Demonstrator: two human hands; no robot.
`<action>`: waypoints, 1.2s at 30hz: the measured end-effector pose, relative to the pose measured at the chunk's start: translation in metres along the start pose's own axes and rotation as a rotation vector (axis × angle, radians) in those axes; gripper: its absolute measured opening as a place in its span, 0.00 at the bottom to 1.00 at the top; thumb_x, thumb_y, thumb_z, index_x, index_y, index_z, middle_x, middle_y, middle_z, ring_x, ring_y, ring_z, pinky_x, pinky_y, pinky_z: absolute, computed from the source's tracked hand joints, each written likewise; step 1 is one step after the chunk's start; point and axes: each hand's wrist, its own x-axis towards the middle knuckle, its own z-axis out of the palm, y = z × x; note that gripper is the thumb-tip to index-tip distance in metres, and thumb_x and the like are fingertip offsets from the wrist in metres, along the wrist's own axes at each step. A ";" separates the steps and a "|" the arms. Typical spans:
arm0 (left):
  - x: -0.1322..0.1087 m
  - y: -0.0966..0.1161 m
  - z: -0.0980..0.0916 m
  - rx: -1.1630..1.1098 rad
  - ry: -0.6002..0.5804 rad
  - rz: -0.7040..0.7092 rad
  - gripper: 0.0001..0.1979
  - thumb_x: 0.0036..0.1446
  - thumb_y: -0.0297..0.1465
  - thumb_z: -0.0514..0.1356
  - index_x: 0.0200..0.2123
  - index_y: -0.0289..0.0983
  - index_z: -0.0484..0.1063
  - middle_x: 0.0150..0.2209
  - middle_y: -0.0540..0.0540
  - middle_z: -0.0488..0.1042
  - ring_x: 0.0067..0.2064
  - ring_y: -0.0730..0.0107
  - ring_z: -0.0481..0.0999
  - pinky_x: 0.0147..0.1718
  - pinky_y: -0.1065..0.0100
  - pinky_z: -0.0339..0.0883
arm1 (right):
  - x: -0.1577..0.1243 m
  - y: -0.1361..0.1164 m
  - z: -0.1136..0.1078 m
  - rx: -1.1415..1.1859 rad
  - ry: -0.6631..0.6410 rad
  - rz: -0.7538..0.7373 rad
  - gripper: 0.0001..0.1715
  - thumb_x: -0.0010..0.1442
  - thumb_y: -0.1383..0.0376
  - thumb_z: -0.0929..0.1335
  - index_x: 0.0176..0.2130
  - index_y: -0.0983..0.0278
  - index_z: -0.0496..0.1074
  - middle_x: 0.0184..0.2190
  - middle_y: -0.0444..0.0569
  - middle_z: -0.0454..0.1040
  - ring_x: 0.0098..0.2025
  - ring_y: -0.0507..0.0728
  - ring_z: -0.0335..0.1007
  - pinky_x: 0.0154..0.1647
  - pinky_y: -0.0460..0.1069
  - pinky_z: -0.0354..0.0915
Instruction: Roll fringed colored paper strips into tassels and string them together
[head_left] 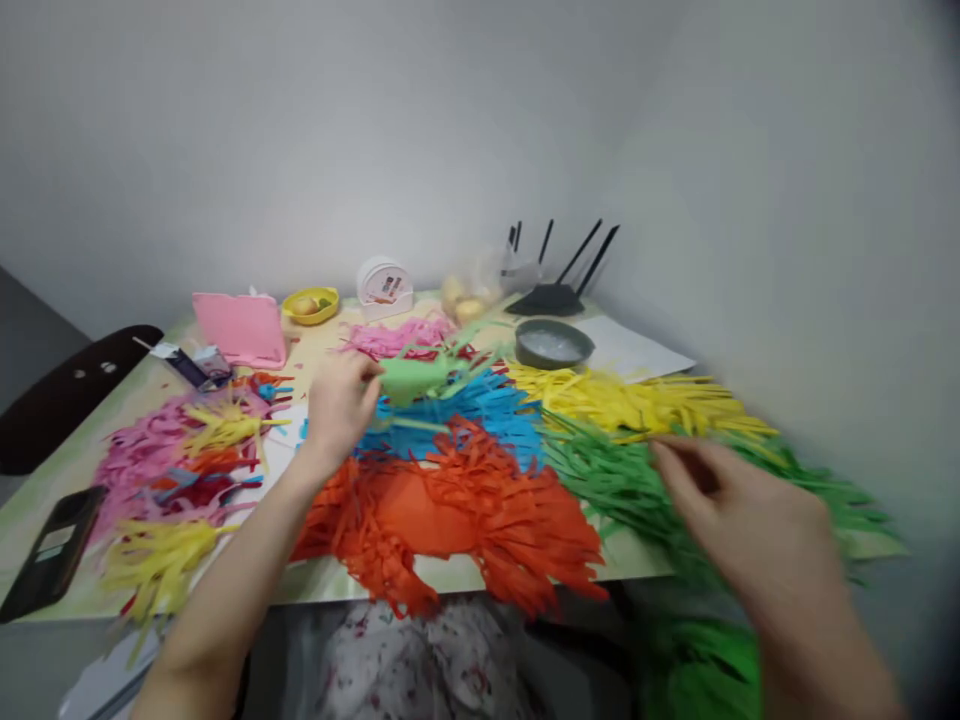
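Observation:
My left hand (341, 400) is closed on one end of a light green fringed paper strip (412, 380), held up over the blue fringed paper (487, 405). The loose fringe of this strip spreads to the right and is blurred. My right hand (742, 510), thumb and fingers pinched together, hovers at the darker green fringed paper (600, 470); anything between its fingertips is too small or blurred to tell. Orange fringed paper (427, 510) lies in front of me, and yellow fringed paper (637, 400) lies behind the green.
A grey bowl (553, 345), a black dustpan-like piece (551, 298), a yellow dish (311, 306), a white round container (384, 285) and a pink stand (241, 328) line the back. Finished-looking multicoloured tassels (165, 560) and a phone (52, 550) lie at left. A wall borders the right.

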 end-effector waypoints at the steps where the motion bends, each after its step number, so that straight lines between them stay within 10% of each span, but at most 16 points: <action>1: -0.013 0.000 0.001 0.076 -0.079 0.015 0.06 0.54 0.24 0.56 0.31 0.37 0.72 0.33 0.46 0.75 0.40 0.61 0.72 0.41 0.62 0.62 | -0.003 -0.040 0.012 0.026 0.043 -0.115 0.12 0.63 0.54 0.64 0.43 0.54 0.72 0.37 0.55 0.78 0.35 0.63 0.74 0.38 0.58 0.66; 5: -0.052 0.000 0.014 0.241 -0.294 0.063 0.05 0.59 0.27 0.56 0.33 0.39 0.72 0.35 0.44 0.76 0.42 0.58 0.72 0.41 0.59 0.61 | -0.012 -0.160 0.084 0.189 -0.169 -0.588 0.13 0.64 0.59 0.65 0.48 0.59 0.71 0.44 0.54 0.76 0.47 0.64 0.71 0.49 0.58 0.66; 11: -0.073 -0.003 0.023 0.298 -0.330 0.032 0.05 0.61 0.31 0.57 0.32 0.39 0.70 0.34 0.44 0.75 0.41 0.57 0.71 0.38 0.59 0.59 | -0.013 -0.179 0.165 0.048 -0.193 -0.593 0.18 0.61 0.61 0.67 0.50 0.63 0.68 0.47 0.61 0.72 0.47 0.68 0.65 0.45 0.60 0.63; 36: -0.095 -0.008 0.029 0.270 -0.278 -0.002 0.07 0.64 0.30 0.54 0.39 0.41 0.72 0.43 0.43 0.75 0.46 0.54 0.69 0.43 0.55 0.60 | 0.008 -0.167 0.149 -0.132 -0.407 -0.747 0.09 0.64 0.65 0.66 0.32 0.61 0.74 0.32 0.53 0.75 0.38 0.63 0.65 0.38 0.55 0.57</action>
